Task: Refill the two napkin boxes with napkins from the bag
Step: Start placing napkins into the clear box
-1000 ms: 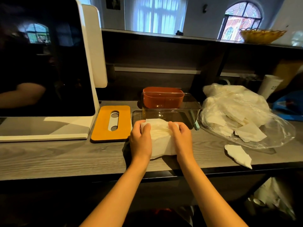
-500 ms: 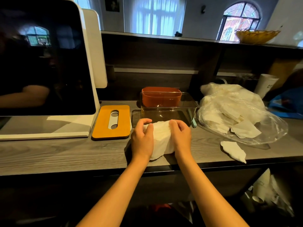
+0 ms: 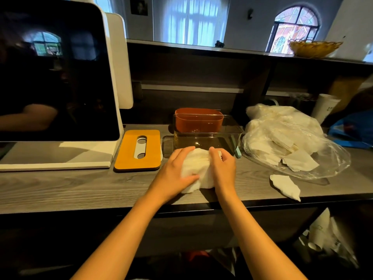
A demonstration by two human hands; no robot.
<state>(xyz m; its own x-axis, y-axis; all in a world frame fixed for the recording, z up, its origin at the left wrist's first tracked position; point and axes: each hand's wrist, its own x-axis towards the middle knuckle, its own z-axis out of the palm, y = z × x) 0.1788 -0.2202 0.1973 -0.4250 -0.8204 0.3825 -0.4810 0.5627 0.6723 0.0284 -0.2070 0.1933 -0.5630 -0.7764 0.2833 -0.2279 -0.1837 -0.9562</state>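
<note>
White napkin stack (image 3: 198, 168) sits on the grey wood-grain counter (image 3: 80, 190), just in front of the clear napkin box (image 3: 207, 138). Left hand (image 3: 175, 174) and right hand (image 3: 223, 168) clasp the stack from either side, fingers curled over its far edge, left thumb pressed across its near face. Orange box (image 3: 198, 120) stands behind the clear one, touching or nearly so. Yellow slotted lid (image 3: 139, 150) lies flat to the left. Plastic bag (image 3: 286, 144) of napkins lies right; one loose napkin (image 3: 285, 185) near the counter edge.
</note>
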